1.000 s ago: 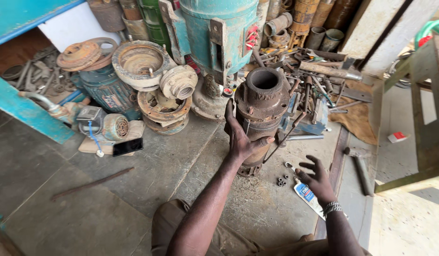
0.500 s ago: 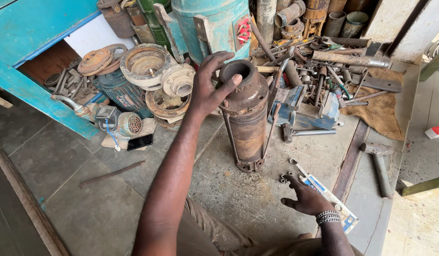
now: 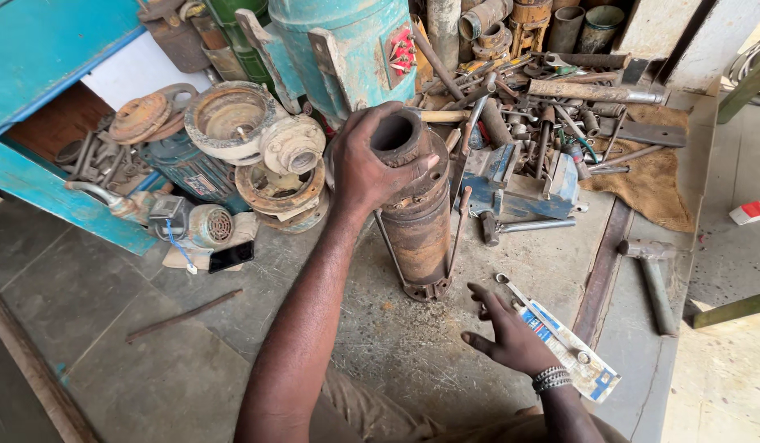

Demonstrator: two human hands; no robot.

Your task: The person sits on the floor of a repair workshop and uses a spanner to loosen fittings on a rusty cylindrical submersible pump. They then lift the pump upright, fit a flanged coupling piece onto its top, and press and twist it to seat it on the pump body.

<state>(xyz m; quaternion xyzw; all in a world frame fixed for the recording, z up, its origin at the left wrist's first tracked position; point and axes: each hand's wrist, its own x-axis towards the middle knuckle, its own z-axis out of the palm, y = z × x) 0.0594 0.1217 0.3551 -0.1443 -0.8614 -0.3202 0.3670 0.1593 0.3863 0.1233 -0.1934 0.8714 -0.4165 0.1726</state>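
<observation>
A rusty brown cylindrical pump body (image 3: 418,221) stands upright on the concrete floor, with thin rods running down its sides. My left hand (image 3: 365,162) grips its open top rim. My right hand (image 3: 504,332) hovers low over the floor to the right of the pump's base, fingers spread, holding nothing. A metal bracelet sits on that wrist. Just right of this hand lies a flat printed packet (image 3: 575,353) with a wrench (image 3: 519,297) on it.
A blue bench vise (image 3: 519,182) and a heap of rusty tools and pipes lie behind the pump. Rusty pump housings (image 3: 232,121), a small motor (image 3: 206,226) and a phone (image 3: 230,256) sit at left. A hammer (image 3: 652,272) lies at right. A teal tank (image 3: 347,41) stands behind.
My left hand climbed from the pump's side to its top rim and closed on it. My right hand shifted slightly left of the packet. The view moved closer.
</observation>
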